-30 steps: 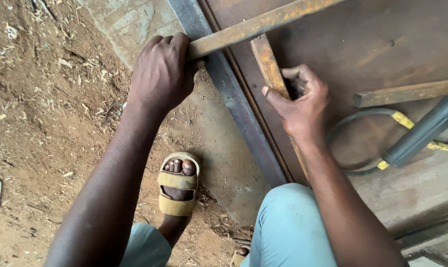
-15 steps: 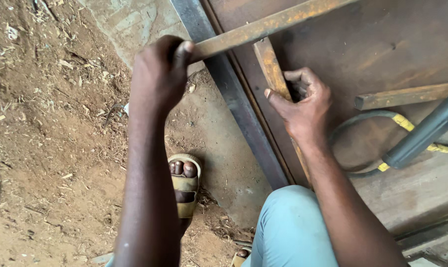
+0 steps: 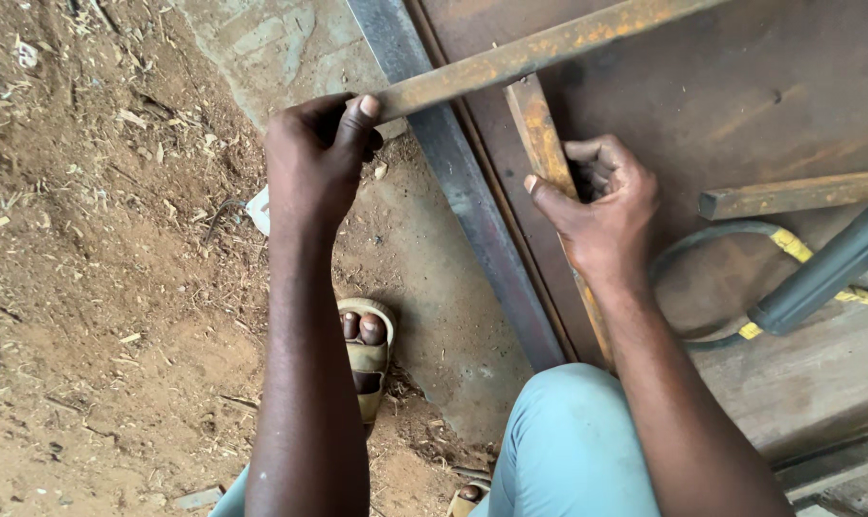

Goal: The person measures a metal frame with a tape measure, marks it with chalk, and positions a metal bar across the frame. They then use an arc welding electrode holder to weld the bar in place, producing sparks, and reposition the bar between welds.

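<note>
Head view: the end of a long rusty bar (image 3: 539, 48) is pinched by the left hand (image 3: 319, 163), thumb on top, out over the dirt ground (image 3: 99, 287). A shorter rusty bar (image 3: 541, 134) lying on the metal sheet (image 3: 740, 86) is gripped by the right hand (image 3: 601, 211), fingers curled around it. The two bars meet near the top. A sandal (image 3: 365, 359) is seen below.

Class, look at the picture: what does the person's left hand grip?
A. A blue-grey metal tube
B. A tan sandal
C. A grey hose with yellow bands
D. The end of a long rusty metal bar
D: the left hand closes its thumb and fingers around the end of the long rusty metal bar, while the tan sandal lies on the ground below and the grey hose with yellow bands lies off to the right.
</note>
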